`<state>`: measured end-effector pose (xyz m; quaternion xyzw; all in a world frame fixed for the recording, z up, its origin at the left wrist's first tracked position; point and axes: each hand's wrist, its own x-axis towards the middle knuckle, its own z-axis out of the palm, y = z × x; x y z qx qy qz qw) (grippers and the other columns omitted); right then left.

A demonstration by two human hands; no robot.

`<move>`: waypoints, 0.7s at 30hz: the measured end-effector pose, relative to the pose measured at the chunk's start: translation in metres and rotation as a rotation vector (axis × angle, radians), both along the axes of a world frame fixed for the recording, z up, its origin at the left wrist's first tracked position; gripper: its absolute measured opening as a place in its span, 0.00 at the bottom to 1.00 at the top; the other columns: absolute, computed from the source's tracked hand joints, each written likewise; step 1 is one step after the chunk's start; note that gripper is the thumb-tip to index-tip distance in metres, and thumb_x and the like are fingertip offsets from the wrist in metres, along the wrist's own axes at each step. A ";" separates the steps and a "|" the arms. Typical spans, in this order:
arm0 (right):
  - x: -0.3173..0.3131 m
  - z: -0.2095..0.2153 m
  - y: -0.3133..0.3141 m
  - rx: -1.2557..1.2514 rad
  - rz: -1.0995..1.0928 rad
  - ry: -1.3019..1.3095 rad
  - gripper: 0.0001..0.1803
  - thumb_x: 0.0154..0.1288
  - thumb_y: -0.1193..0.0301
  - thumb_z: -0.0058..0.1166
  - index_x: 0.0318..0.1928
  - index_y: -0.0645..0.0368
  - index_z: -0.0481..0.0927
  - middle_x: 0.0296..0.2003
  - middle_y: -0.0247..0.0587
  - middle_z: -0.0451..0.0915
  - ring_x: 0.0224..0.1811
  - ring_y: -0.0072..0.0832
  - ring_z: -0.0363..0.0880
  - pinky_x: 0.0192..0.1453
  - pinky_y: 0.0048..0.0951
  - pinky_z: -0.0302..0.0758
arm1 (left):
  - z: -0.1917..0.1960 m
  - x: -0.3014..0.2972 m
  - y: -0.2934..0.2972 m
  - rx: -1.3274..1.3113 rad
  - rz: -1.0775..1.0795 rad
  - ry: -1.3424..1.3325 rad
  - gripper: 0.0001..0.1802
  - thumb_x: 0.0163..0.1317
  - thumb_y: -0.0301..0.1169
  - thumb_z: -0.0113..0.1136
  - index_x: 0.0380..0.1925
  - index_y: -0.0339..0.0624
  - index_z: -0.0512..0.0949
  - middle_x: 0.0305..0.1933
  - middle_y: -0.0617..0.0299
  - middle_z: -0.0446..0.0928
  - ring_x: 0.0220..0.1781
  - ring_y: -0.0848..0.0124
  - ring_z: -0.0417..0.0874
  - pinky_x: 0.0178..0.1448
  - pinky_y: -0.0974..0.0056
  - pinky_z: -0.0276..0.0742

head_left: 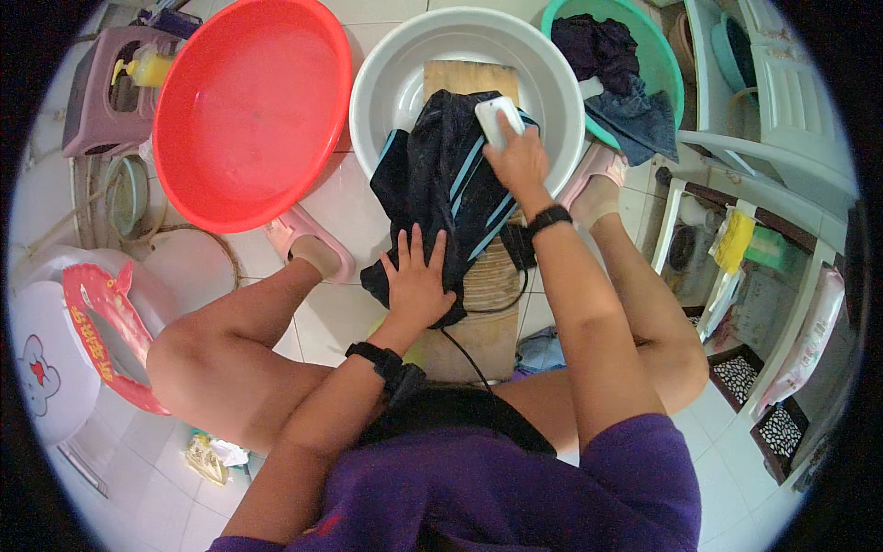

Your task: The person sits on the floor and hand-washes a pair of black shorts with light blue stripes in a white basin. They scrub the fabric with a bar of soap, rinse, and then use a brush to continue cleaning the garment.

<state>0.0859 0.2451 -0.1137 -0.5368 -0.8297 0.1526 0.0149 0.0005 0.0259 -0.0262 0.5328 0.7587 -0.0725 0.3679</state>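
A black garment with light blue stripes (460, 175) lies over a wooden washboard (487, 340), whose far end rests in a white basin (377, 92). My left hand (418, 281) presses flat on the garment's near part, fingers spread. Farther off, my right hand (520, 161) grips a white oblong scrub brush (495, 118) against the garment's upper right. The brush's underside is hidden. Ridges of the washboard show beside the cloth, below my right wrist.
At the left stands a large red basin (253, 120); at the right a green basin (676, 83) holds dark clothes (598, 51) and denim (639, 124). A mauve stool (97, 110) carries a yellow pump bottle (147, 69). A black cable (469, 357) runs near my lap.
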 end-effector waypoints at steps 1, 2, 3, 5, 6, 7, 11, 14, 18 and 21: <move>-0.004 -0.003 0.014 -0.115 -0.048 -0.051 0.34 0.51 0.56 0.57 0.62 0.39 0.68 0.38 0.54 0.71 0.36 0.49 0.76 0.40 0.44 0.74 | 0.001 0.000 0.001 0.008 0.004 0.010 0.55 0.43 0.46 0.67 0.69 0.52 0.47 0.72 0.43 0.42 0.72 0.45 0.43 0.66 0.32 0.43; -0.006 -0.001 0.018 -0.128 -0.093 -0.069 0.35 0.50 0.56 0.57 0.62 0.39 0.68 0.38 0.54 0.71 0.37 0.49 0.76 0.41 0.44 0.74 | 0.001 0.000 0.002 -0.017 0.008 -0.005 0.54 0.43 0.46 0.67 0.69 0.53 0.47 0.72 0.44 0.42 0.73 0.46 0.43 0.66 0.32 0.43; -0.009 0.004 0.015 -0.145 -0.125 -0.081 0.35 0.50 0.56 0.57 0.62 0.38 0.67 0.39 0.54 0.71 0.38 0.49 0.76 0.41 0.44 0.74 | 0.002 0.000 0.002 -0.010 0.003 -0.005 0.54 0.43 0.46 0.66 0.69 0.53 0.47 0.72 0.44 0.42 0.73 0.46 0.42 0.66 0.32 0.43; -0.010 0.021 -0.007 -0.115 -0.100 -0.060 0.36 0.50 0.53 0.57 0.62 0.38 0.67 0.40 0.53 0.71 0.38 0.48 0.77 0.41 0.43 0.76 | 0.003 0.000 0.003 -0.028 0.007 0.005 0.54 0.44 0.46 0.66 0.69 0.52 0.47 0.72 0.44 0.42 0.73 0.46 0.42 0.66 0.32 0.42; -0.007 0.031 -0.028 -0.151 -0.042 -0.032 0.37 0.48 0.53 0.57 0.62 0.38 0.66 0.41 0.54 0.71 0.38 0.48 0.77 0.41 0.43 0.76 | 0.003 0.000 0.003 -0.021 0.019 0.000 0.54 0.44 0.46 0.66 0.69 0.50 0.47 0.72 0.44 0.42 0.73 0.46 0.41 0.66 0.32 0.42; -0.004 0.041 -0.052 -0.208 0.061 -0.050 0.38 0.47 0.54 0.58 0.63 0.38 0.66 0.40 0.53 0.71 0.38 0.48 0.77 0.40 0.43 0.76 | 0.002 0.000 0.003 -0.018 0.027 0.000 0.54 0.44 0.46 0.66 0.69 0.49 0.48 0.72 0.45 0.42 0.73 0.46 0.41 0.66 0.32 0.42; 0.013 0.057 -0.123 -0.238 0.313 0.277 0.38 0.43 0.58 0.59 0.61 0.36 0.68 0.32 0.49 0.68 0.30 0.44 0.73 0.34 0.39 0.74 | 0.000 0.001 0.003 -0.083 0.008 -0.010 0.53 0.44 0.47 0.66 0.67 0.44 0.50 0.72 0.46 0.42 0.73 0.47 0.40 0.67 0.32 0.41; 0.017 0.045 -0.119 -0.198 0.396 0.239 0.36 0.44 0.58 0.59 0.60 0.35 0.69 0.33 0.47 0.68 0.30 0.43 0.74 0.33 0.38 0.74 | -0.002 0.002 0.003 -0.070 0.008 0.014 0.52 0.44 0.48 0.65 0.67 0.43 0.51 0.72 0.46 0.42 0.73 0.48 0.41 0.67 0.33 0.42; 0.009 0.019 -0.061 -0.144 0.286 0.058 0.36 0.46 0.56 0.58 0.61 0.34 0.68 0.36 0.50 0.69 0.36 0.45 0.75 0.38 0.41 0.75 | -0.002 0.003 0.003 -0.045 0.013 0.027 0.55 0.42 0.47 0.66 0.68 0.43 0.48 0.72 0.45 0.42 0.73 0.47 0.42 0.67 0.34 0.43; -0.005 0.006 -0.006 -0.097 0.034 -0.034 0.35 0.50 0.52 0.56 0.62 0.35 0.67 0.41 0.53 0.70 0.41 0.48 0.76 0.44 0.45 0.74 | -0.002 0.003 0.003 -0.032 0.027 0.025 0.56 0.41 0.46 0.67 0.68 0.44 0.47 0.72 0.44 0.42 0.72 0.47 0.43 0.67 0.34 0.43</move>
